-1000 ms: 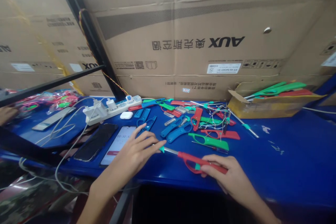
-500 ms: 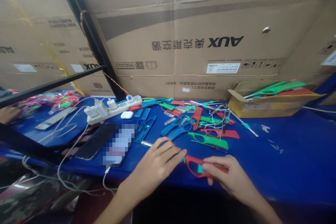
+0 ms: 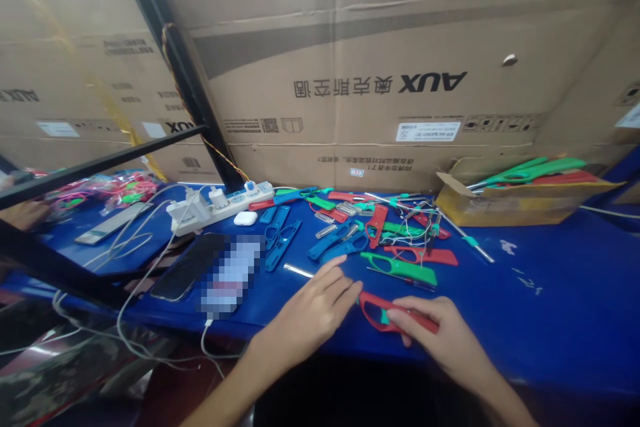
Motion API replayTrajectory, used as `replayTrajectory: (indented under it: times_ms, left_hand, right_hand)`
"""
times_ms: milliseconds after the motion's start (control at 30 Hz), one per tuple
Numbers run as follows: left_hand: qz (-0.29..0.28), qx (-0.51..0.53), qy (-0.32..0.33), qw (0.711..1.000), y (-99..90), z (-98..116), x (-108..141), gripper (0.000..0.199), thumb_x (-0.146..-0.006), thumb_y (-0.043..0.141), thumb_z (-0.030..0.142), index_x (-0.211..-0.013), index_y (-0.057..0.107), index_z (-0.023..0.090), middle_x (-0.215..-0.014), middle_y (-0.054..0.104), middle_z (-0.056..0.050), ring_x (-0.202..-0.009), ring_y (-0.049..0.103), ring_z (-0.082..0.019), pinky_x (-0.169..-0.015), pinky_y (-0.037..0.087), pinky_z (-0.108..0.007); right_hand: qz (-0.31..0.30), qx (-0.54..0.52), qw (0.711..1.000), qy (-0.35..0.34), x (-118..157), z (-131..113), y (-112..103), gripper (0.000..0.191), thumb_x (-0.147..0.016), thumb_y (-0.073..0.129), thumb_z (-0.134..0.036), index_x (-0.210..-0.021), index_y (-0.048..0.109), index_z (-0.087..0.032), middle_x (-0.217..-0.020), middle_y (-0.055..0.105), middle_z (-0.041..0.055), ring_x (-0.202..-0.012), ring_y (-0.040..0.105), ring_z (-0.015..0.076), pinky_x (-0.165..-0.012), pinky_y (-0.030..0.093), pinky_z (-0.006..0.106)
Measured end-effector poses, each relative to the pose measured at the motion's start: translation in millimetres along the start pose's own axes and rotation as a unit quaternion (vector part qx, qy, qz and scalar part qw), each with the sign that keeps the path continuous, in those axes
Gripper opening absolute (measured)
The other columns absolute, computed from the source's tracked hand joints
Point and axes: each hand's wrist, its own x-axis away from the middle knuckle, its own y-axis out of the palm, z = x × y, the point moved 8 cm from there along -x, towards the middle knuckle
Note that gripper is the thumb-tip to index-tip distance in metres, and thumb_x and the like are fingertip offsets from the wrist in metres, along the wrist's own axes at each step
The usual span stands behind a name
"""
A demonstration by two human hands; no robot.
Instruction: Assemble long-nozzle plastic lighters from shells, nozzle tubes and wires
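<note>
A red long-nosed lighter (image 3: 367, 312) with a green trigger is held over the front of the blue table. My right hand (image 3: 440, 330) wraps round its handle, thumb on top. My left hand (image 3: 313, 310) pinches its front end, and the metal tube (image 3: 299, 271) sticks out beyond the fingers to the left. Just behind the hands lie a green lighter casing (image 3: 405, 267), a thin screwdriver (image 3: 420, 283), a red casing (image 3: 430, 255) and blue casing halves (image 3: 345, 247). Farther back sit clear fuel tubes (image 3: 325, 230), thin wires and another metal tube with a green base (image 3: 470, 241).
A cardboard box (image 3: 505, 213) of green and red lighters stands at the back right. Left are a power strip (image 3: 250, 195), a white earbud case (image 3: 245, 218), phones (image 3: 187, 267) and cables. A black metal frame (image 3: 173, 67) rises there, with another person's hand (image 3: 25, 210) behind it.
The view has shifted slightly. My left hand has slid a little along the tube towards the handle, and more of the tube shows. The right hand keeps its grip.
</note>
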Motion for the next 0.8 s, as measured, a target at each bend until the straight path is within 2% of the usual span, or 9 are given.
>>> replayTrajectory:
  times_ms: [167,233,333,400,433,500,567,700,800]
  left_hand:
    - [0.003,0.020,-0.015,1.000,8.2,5,-3,0.030,-0.105,0.039,0.007,-0.125,0.060,0.007,-0.092,0.067,-0.006,-0.091,0.064,-0.019,-0.110,0.049,-0.054]
    - [0.007,0.016,-0.021,1.000,8.7,9,-6,0.027,-0.105,0.041,0.010,-0.125,0.061,0.009,-0.094,0.068,-0.005,-0.092,0.064,-0.018,-0.111,0.047,-0.051]
    - [-0.041,0.035,-0.046,0.997,13.8,10,-8,0.029,-0.106,0.050,0.024,-0.131,0.057,0.011,-0.105,0.070,-0.007,-0.100,0.065,-0.020,-0.105,0.051,-0.045]
    - [-0.099,0.064,-0.076,0.990,19.1,7,-5,0.036,-0.104,0.054,0.036,-0.132,0.056,0.014,-0.109,0.069,-0.007,-0.102,0.066,-0.022,-0.096,0.054,-0.043]
    - [-0.127,0.081,-0.089,0.985,21.5,6,-2,0.033,-0.104,0.052,0.039,-0.127,0.058,0.016,-0.106,0.070,-0.005,-0.099,0.066,-0.022,-0.092,0.054,-0.041]
    - [-0.168,0.111,-0.104,0.974,24.2,6,3,0.025,-0.107,0.047,0.038,-0.111,0.062,0.019,-0.096,0.069,-0.002,-0.091,0.067,-0.020,-0.088,0.053,-0.039]
    - [-0.175,0.122,-0.101,0.972,23.1,9,5,0.025,-0.109,0.042,0.034,-0.100,0.060,0.018,-0.090,0.067,-0.001,-0.085,0.065,-0.019,-0.085,0.052,-0.037]
    - [-0.148,0.105,-0.079,0.980,16.1,19,0,0.022,-0.109,0.039,0.023,-0.095,0.055,0.017,-0.088,0.065,-0.002,-0.078,0.061,-0.020,-0.078,0.049,-0.036]
    - [-0.140,0.084,-0.067,0.984,11.4,25,-3,0.019,-0.105,0.040,0.013,-0.093,0.055,0.016,-0.086,0.062,-0.003,-0.076,0.057,-0.020,-0.081,0.047,-0.037]
  right_hand:
    - [0.008,0.061,0.998,-0.002,3,3,-11,0.047,-0.097,0.054,-0.057,-0.074,0.075,-0.022,-0.053,0.067,-0.0017,-0.054,0.063,0.0152,-0.061,0.048,0.026]
    - [0.037,0.090,0.995,-0.022,6,4,-23,0.043,-0.095,0.058,-0.057,-0.079,0.079,-0.024,-0.055,0.071,-0.0014,-0.053,0.068,0.0166,-0.059,0.052,0.026]
    - [0.109,0.165,0.971,-0.134,19,-9,-44,0.038,-0.091,0.064,-0.059,-0.087,0.082,-0.026,-0.075,0.080,0.0000,-0.060,0.074,0.0179,-0.060,0.057,0.025]
    - [0.135,0.235,0.935,-0.228,33,-23,-51,0.036,-0.094,0.061,-0.057,-0.093,0.081,-0.028,-0.084,0.082,-0.0001,-0.064,0.076,0.0166,-0.062,0.058,0.024]
    - [0.136,0.269,0.915,-0.268,40,-29,-51,0.033,-0.098,0.057,-0.054,-0.096,0.080,-0.029,-0.086,0.082,-0.0006,-0.065,0.076,0.0154,-0.063,0.057,0.024]
    - [0.138,0.322,0.878,-0.325,53,-35,-50,0.030,-0.103,0.052,-0.044,-0.098,0.079,-0.032,-0.088,0.082,-0.0017,-0.068,0.076,0.0133,-0.068,0.056,0.025]
    - [0.138,0.347,0.854,-0.363,65,-36,-48,0.029,-0.104,0.050,-0.037,-0.100,0.078,-0.035,-0.090,0.082,-0.0019,-0.070,0.075,0.0123,-0.071,0.055,0.026]
    - [0.140,0.351,0.842,-0.385,76,-39,-45,0.028,-0.104,0.050,-0.029,-0.109,0.076,-0.036,-0.093,0.081,-0.0016,-0.077,0.074,0.0133,-0.077,0.055,0.028]
    - [0.160,0.349,0.840,-0.383,75,-56,-47,0.030,-0.104,0.050,-0.024,-0.108,0.076,-0.036,-0.090,0.081,-0.0027,-0.074,0.074,0.0128,-0.075,0.056,0.028]
